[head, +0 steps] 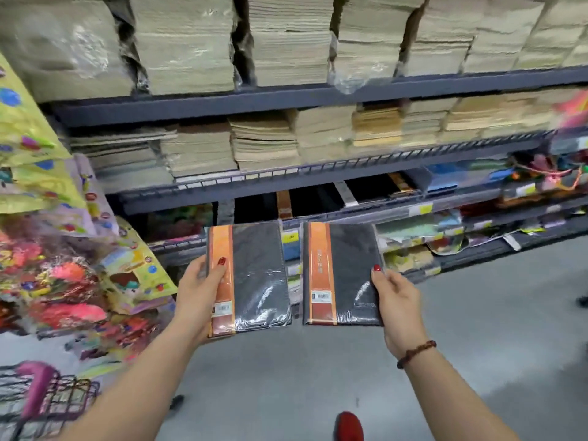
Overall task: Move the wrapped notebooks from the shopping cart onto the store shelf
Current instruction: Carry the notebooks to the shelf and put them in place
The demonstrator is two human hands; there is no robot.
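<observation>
Each hand holds one wrapped notebook, black with an orange band, in shiny plastic film. My left hand [199, 291] grips the left notebook [254, 275] by its orange left edge, thumb on top. My right hand [397, 300] grips the right notebook [342, 272] by its lower right side. Both are held flat in front of the store shelf [318, 183], just below a tier where similar black and orange notebooks [283, 205] lie. The shopping cart [47, 402], with a pink handle, is at the bottom left corner.
Upper shelves carry tall stacks of wrapped paper pads [286, 43]. Colourful gift bags and wrapping [47, 218] hang at the left. Lower right tiers hold mixed stationery [429, 230]. Grey floor lies below, with a red shoe [350, 428] at the bottom.
</observation>
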